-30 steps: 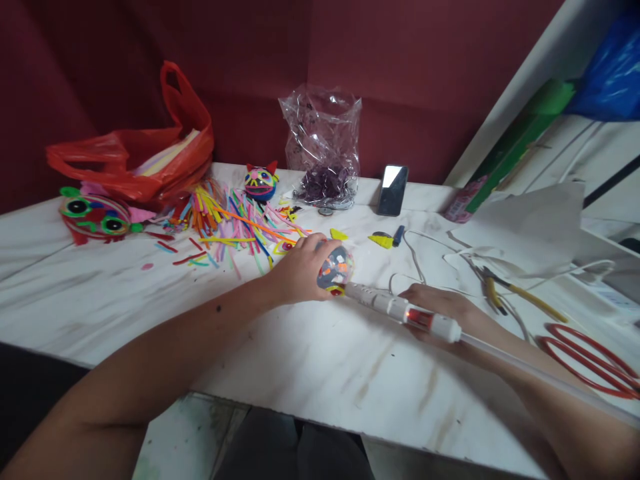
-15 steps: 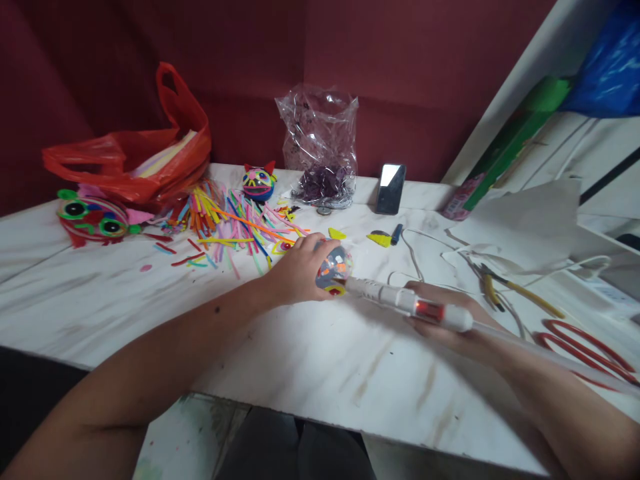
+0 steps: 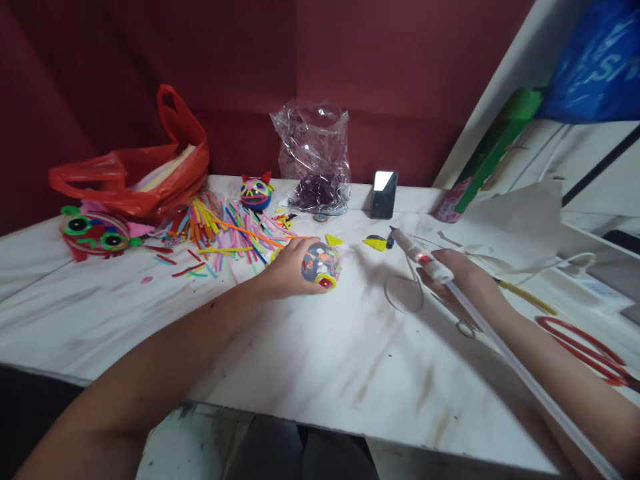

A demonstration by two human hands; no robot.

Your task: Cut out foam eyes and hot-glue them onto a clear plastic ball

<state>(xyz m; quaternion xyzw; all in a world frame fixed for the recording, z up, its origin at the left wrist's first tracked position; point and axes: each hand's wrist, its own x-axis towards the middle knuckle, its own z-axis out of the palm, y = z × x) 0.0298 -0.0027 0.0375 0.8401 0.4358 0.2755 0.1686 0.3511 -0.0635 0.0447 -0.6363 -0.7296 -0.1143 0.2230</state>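
Left hand: my left hand point(image 3: 287, 270) cups the ball from its left side, fingers bent over the far side and top, thumb along the near side, pinching it between them.
Ball: grey and partly see-through, with orange patches; the ball point(image 3: 311, 263) sits in the middle of the bench point(image 3: 310, 360), away from the front and back edges.
Eye patch: a yellow-rimmed red patch point(image 3: 325, 283) shows on the ball's near side, just beside my thumb tip.
Right hand: my right hand point(image 3: 465, 280) holds the glue gun point(image 3: 430, 265), fingers bent about it; the gun hides part of them, so I cannot tell how tightly they press.
Gun: its dark tip points towards the back edge, well apart from the ball; a red light glows on its body, and a long pale glue stick point(image 3: 525, 380) runs from its rear past my forearm.
Cut pieces: one yellow piece point(image 3: 333, 240) lies just behind the ball, another point(image 3: 374, 245) nearer the gun's tip.
Back edge: a phone point(image 3: 383, 197) leans there, right of a clear bag point(image 3: 317, 157) with dark purple stuff inside.
Left end: a red bag point(image 3: 120, 177) stands behind a striped figure point(image 3: 95, 232) with green-rimmed eyes.
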